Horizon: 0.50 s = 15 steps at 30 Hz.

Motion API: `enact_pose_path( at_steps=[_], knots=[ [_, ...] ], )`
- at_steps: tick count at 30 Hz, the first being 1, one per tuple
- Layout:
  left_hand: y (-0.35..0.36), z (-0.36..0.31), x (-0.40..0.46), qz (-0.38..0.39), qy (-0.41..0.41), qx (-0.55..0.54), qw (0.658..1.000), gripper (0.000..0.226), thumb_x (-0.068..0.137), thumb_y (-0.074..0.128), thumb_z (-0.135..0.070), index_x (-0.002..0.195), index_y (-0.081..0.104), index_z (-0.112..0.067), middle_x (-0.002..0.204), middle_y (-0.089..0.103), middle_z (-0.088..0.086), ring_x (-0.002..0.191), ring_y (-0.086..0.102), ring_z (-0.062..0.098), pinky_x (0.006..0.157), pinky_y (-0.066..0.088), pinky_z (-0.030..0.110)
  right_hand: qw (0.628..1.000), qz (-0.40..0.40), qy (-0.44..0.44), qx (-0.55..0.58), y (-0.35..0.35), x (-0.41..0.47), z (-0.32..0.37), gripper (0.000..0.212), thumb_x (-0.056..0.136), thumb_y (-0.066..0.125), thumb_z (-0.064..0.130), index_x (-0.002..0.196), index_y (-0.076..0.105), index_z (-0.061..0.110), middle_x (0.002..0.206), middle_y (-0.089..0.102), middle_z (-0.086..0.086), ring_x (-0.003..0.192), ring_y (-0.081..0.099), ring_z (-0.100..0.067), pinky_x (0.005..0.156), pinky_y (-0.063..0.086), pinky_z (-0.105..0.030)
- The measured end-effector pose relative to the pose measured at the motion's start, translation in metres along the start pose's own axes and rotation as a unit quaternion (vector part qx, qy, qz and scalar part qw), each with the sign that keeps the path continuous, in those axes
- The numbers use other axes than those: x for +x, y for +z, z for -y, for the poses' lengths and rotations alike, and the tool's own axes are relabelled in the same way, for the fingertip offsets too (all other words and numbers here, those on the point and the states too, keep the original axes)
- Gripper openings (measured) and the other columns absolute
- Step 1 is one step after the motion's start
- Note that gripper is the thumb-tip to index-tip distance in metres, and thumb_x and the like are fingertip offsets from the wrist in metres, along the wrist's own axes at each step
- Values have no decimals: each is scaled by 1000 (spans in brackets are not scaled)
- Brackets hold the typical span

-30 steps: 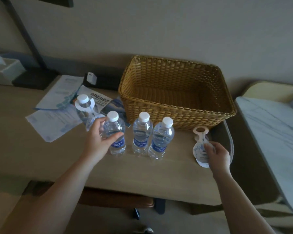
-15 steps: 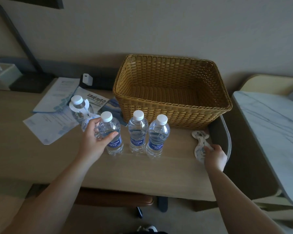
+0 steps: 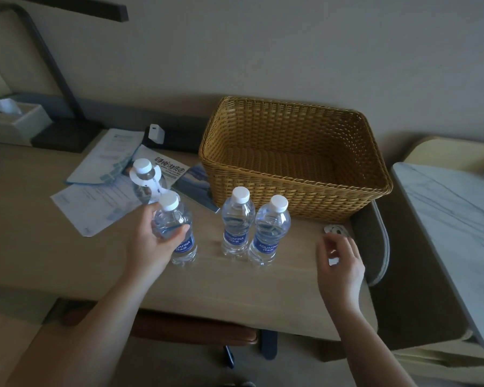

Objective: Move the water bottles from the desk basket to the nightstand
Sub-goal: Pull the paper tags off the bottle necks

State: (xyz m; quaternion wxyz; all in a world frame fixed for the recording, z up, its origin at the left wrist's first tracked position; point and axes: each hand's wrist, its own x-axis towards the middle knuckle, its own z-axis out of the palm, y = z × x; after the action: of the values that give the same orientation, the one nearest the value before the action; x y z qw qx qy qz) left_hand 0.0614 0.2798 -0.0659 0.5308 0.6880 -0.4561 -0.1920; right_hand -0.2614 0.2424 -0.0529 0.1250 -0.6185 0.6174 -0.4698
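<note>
Several clear water bottles with white caps stand on the desk (image 3: 39, 247) in front of an empty wicker basket (image 3: 294, 191). My left hand (image 3: 154, 241) grips the left front bottle (image 3: 179, 233). Behind it stands a bottle with a white paper neck tag (image 3: 144, 177). Two more bottles (image 3: 236, 222) (image 3: 270, 230) stand side by side in the middle. My right hand (image 3: 341, 261) hovers with fingers apart, holding nothing, just over a white paper tag (image 3: 336, 229) lying flat on the desk. The marble-topped nightstand (image 3: 458, 233) stands to the right.
Papers and a brochure (image 3: 104, 185) lie at the left of the desk, with a tissue box (image 3: 14, 124) and a dark lamp base (image 3: 65, 135) behind. A white charger (image 3: 155, 134) sits on a dark strip by the wall. A chair seat (image 3: 193, 328) shows under the desk.
My right hand has laid the paper tag flat on the desk, let it go and pulled back. My left hand has stayed on the left front bottle.
</note>
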Motion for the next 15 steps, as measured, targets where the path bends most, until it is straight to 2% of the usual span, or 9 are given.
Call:
enact_pose_path(
  at_steps=[3,7,11,13,15],
  knots=[
    [-18,6,-2,-20,7,12,1000,47,73,83,-23,106,52,-35,100,65,-11,92,63,12,78,52,34,994,23,-97,40,7,-14,46,6,84,67,8,86,63,11,78,55,3,71,52,-5,59,41,-13],
    [-42,15,-2,-53,-12,13,998,50,72,83,-26,108,51,-38,104,63,-14,95,61,2,78,52,31,967,126,-175,137,37,-30,95,6,85,67,14,88,62,13,81,56,6,73,52,-3,65,41,-10],
    [-64,28,2,-71,-29,26,997,51,72,82,-30,114,52,-29,111,64,-1,99,63,14,78,52,31,941,261,-147,157,90,-31,131,20,85,67,26,102,62,17,95,56,6,83,55,-4,73,47,-17],
    [-73,29,4,-78,-40,29,996,51,72,82,-30,113,52,-30,111,64,-1,97,63,12,76,51,30,940,287,-118,139,121,-23,143,34,83,70,29,113,60,17,105,55,4,94,55,-5,82,50,-25],
    [-83,30,7,-91,-53,32,994,48,72,82,-31,109,51,-36,107,64,-7,94,62,3,72,48,23,939,312,-100,107,153,-12,156,55,80,71,37,127,53,14,122,52,0,114,50,-14,95,46,-31]
  ],
)
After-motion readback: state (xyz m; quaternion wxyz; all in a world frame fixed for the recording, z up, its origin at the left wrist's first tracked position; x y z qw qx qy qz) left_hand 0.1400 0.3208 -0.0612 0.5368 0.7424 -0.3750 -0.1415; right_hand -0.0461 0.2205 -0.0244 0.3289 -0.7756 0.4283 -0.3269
